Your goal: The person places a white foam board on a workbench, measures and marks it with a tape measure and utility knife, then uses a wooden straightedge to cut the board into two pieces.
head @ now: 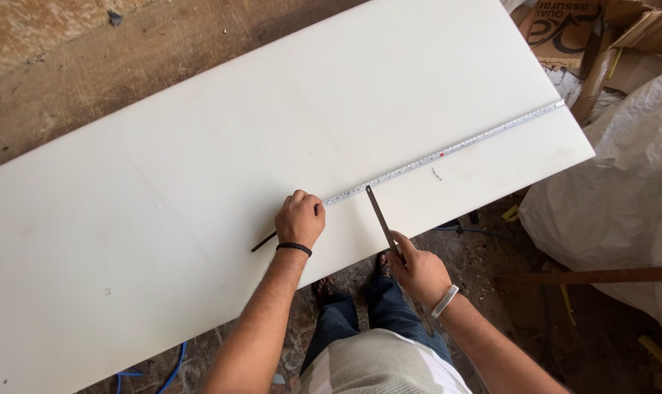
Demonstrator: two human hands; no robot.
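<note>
A large white board [221,146] lies flat in front of me. A metal tape measure blade [447,151] stretches across it to its far right edge. My left hand [299,219] is closed over the tape's near end and also holds a dark pencil-like stick [263,242] pointing back left. My right hand [417,270] grips the stock of a metal try square [381,217] at the board's near edge, its blade lying across the board up to the tape.
A big white woven sack [622,197] and cardboard boxes [601,36] stand to the right. A rusty metal bar [601,276] crosses the dirt floor near the sack. A blue cable [174,368] runs under the board. My legs are below the board's edge.
</note>
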